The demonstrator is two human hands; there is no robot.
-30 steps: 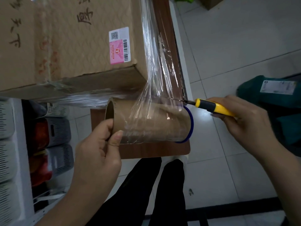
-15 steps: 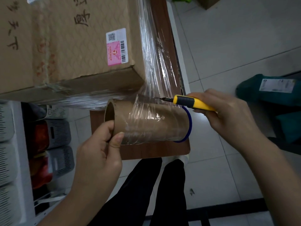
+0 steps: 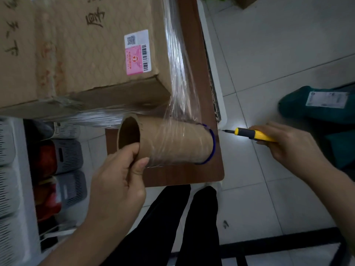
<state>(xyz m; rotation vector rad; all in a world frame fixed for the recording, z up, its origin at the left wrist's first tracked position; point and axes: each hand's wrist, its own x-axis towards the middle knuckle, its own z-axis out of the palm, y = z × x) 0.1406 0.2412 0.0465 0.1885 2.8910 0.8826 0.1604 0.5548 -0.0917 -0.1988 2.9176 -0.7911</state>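
Now | left hand (image 3: 117,181) grips roll (image 3: 172,141) | right hand (image 3: 292,144) grips cutter (image 3: 255,134)

Free rt, blocked left
Open floor (image 3: 278,54) rt of table (image 3: 182,175); box (image 3: 86,45) & stretched film (image 3: 178,77) fill the table, baskets (image 3: 69,156) crowd far left.

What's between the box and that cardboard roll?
Clear film runs from the roll up to the box corner, seen in the head view.
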